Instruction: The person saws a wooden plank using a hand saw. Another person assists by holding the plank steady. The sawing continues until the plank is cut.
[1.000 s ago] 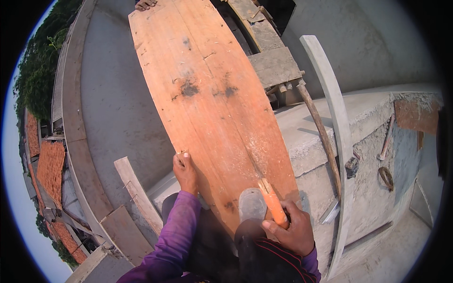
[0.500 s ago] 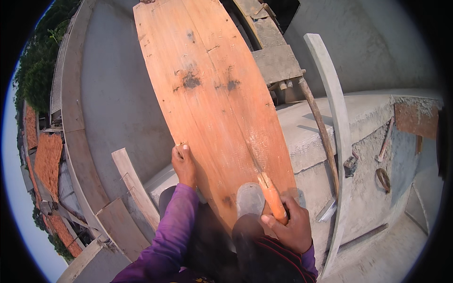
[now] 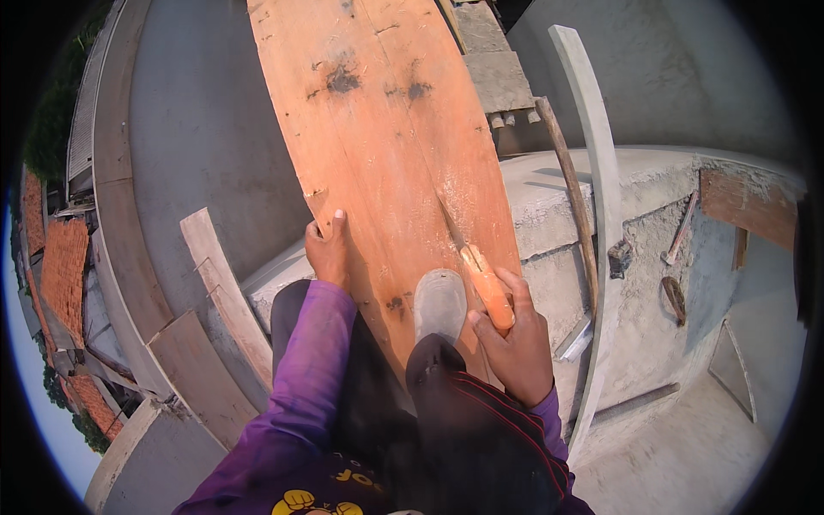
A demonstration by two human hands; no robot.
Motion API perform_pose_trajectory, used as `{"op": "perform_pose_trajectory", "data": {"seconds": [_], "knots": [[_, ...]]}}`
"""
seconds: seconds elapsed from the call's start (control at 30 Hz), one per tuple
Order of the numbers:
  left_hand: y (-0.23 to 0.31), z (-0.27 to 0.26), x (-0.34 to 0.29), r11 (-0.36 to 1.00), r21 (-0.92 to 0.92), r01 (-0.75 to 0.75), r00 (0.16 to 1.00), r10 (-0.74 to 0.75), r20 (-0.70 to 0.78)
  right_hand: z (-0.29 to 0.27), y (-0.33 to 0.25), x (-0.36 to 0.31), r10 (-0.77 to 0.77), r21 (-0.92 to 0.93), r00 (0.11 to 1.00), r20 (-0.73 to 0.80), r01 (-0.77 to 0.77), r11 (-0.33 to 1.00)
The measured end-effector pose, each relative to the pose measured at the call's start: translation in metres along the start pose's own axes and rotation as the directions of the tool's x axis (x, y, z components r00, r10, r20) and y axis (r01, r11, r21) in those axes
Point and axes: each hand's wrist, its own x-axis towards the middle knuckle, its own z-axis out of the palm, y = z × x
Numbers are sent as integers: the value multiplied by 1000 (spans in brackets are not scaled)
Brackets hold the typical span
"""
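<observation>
A long, curved-sided orange plywood board (image 3: 386,146) with dark stains slants away in front of me. My left hand (image 3: 330,253) grips its left edge, thumb on top and the other fingers partly hidden by the board. The fingers of my right hand (image 3: 519,335) are wrapped round the orange handle of a handsaw (image 3: 487,287), near the board's right side. Its blade appears as a thin dark line, seen nearly edge-on in a long slit running up the board. A grey shoe (image 3: 439,305) presses on the board just left of the handle.
Right of the board, a pole (image 3: 571,197) and a pale upright plank (image 3: 596,146) lean by a concrete ledge (image 3: 639,167). Beyond them is a hammer (image 3: 682,227). Wooden strips (image 3: 225,292) and a concrete wall (image 3: 202,112) stand left; rooftops lie beyond.
The whole view has tipped downward, so the board and both hands sit higher in the picture. Fingertips at the board's far corner have left the view. Both grips look the same.
</observation>
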Motion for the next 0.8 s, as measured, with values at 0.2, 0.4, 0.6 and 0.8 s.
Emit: {"op": "perform_pose_trajectory", "data": {"seconds": [0.2, 0.4, 0.6, 0.8], "knots": [[-1, -1, -3, 999, 42, 15, 997, -19, 81, 12, 9, -5, -170, -71, 981, -94, 164, 984], [-14, 3, 10, 1000, -15, 15, 993, -13, 117, 24, 23, -1, -82, 87, 987, -141, 95, 992], [-17, 11, 10, 995, -79, -69, 995, 75, 74, 33, 17, 5, -185, 10, 955, -231, 192, 981], [-7, 16, 11, 989, -93, -114, 992, 118, 39, 24, -1, 20, -256, -137, 944, -206, 232, 963]]}}
